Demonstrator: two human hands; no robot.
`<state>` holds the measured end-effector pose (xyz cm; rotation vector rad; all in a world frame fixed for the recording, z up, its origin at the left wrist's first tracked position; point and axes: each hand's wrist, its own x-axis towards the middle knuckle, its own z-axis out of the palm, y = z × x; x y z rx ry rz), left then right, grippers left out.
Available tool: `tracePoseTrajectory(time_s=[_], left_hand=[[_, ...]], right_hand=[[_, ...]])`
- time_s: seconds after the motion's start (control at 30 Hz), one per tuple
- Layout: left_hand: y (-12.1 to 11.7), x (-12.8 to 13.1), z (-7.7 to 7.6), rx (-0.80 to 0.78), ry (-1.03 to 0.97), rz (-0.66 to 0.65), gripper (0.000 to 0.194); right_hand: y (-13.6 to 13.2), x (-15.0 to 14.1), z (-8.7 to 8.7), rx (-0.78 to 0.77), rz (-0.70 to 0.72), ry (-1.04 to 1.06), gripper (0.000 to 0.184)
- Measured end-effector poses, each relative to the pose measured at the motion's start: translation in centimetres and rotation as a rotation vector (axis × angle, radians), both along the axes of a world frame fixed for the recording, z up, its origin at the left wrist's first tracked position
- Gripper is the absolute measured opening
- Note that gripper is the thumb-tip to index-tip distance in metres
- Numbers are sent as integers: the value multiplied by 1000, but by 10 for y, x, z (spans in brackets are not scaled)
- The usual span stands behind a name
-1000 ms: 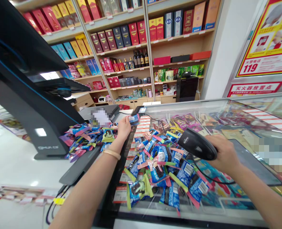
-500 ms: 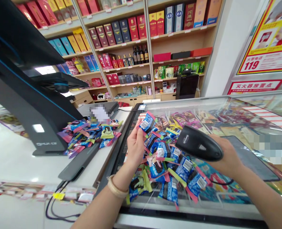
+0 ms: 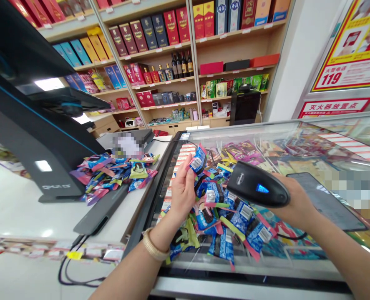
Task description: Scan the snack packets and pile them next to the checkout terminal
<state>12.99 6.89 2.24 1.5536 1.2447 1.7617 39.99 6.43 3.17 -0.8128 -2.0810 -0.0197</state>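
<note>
My left hand pinches a small blue snack packet with pink ends, its white barcode turned up. In my right hand is a black barcode scanner, its head pointing left toward that packet and a blue light glowing on its top. Below and between both hands lies a pile of similar blue packets with pink and green ends, on the glass top of a display case. Part of the pile is hidden by the scanner and my left hand.
Left, a second heap of packets lies on the white counter beside a black register stand. A dark tablet-like device rests on the glass to the right. Boxed goods fill shelves behind.
The held packet has moved slightly right and tilted toward the scanner. The scanner's light has turned blue. The whole view has shifted a little.
</note>
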Motion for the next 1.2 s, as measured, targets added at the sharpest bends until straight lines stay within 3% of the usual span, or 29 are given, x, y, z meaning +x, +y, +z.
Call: tracePoseTrajectory(time_s=[0.2,0.3,0.47,0.57,0.63,0.7,0.8,0.9,0.97,1.07,1.2], left_hand=[[-1,-1,7,4,-23,-16,33],[3,-9,5,48,174,-59,36],[4,-21,-1,27,581,-245,43],[2,-22,-2,61,614,-307,48],[3,-24,0,108,562,-278,48],[8,-30,3,133,505,-159,45],[19,-54,12,70,548,187,44],[24,-89,22,-147,768,598,53],[24,-110,24,-290,916,793,57],[24,-129,20,-409,1053,925,60],[30,-134,10,-481,1114,945,55]], right_hand=[[7,5,-5,23,-74,79,12],[12,9,-3,56,-95,134,13],[23,20,-8,139,-150,100,10],[30,28,-21,144,-206,71,21],[33,32,-30,132,-253,53,25],[35,34,-35,129,-271,32,26],[36,35,-37,132,-265,17,27],[37,36,-37,136,-265,31,24],[38,36,-37,119,-269,36,22],[39,36,-39,88,-282,47,23],[39,35,-40,96,-280,70,25]])
